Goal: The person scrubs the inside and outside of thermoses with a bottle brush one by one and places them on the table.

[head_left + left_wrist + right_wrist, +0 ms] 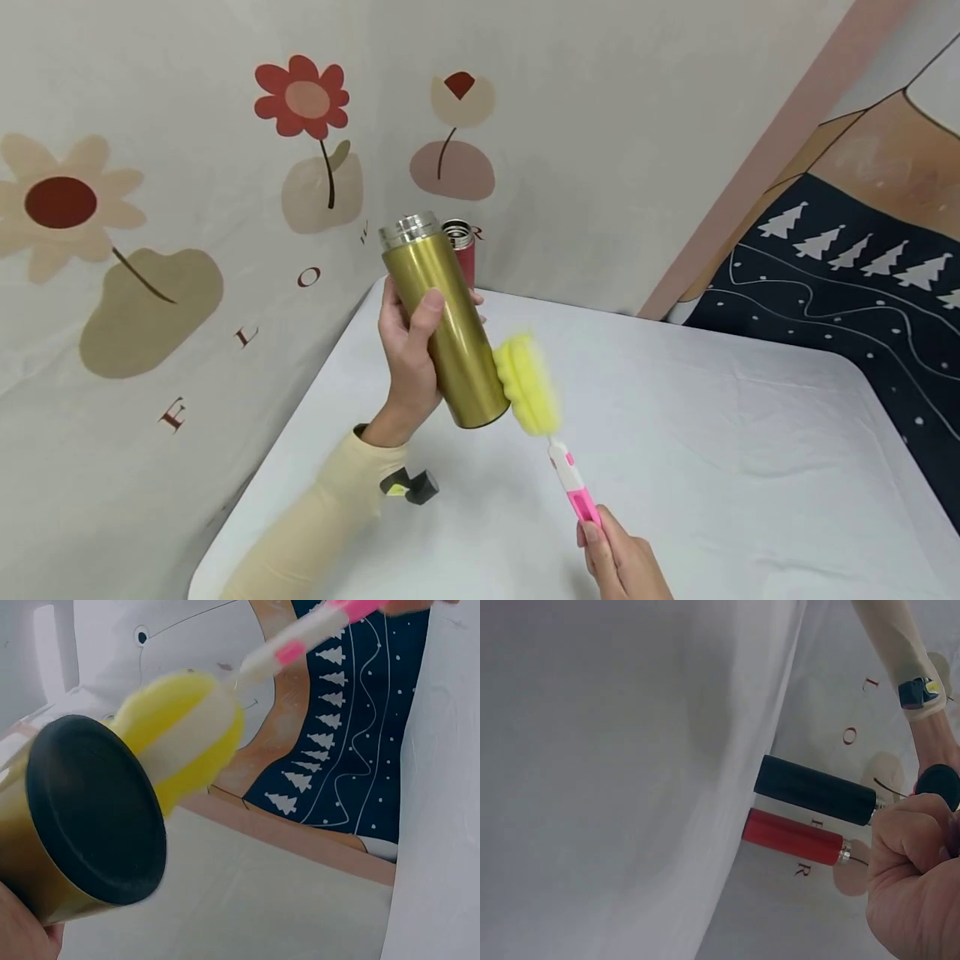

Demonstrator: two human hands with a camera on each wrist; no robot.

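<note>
Left hand (408, 350): fingers and thumb wrapped round the gold flask (446, 321), held tilted above the desk (712, 433), lid off.
Sponge brush (527, 383): yellow head pressed on the flask's lower outer wall; scrubbing of the outside looks under way, the inside seemingly not yet reached.
Right hand (622, 562): fingers curled round the pink handle.
Behind: red flask (793, 836) and black flask (814, 789) stand at the desk's far edge, apparently untouched.
Hidden: the black flask in the head view; the sponge is motion-blurred.
</note>
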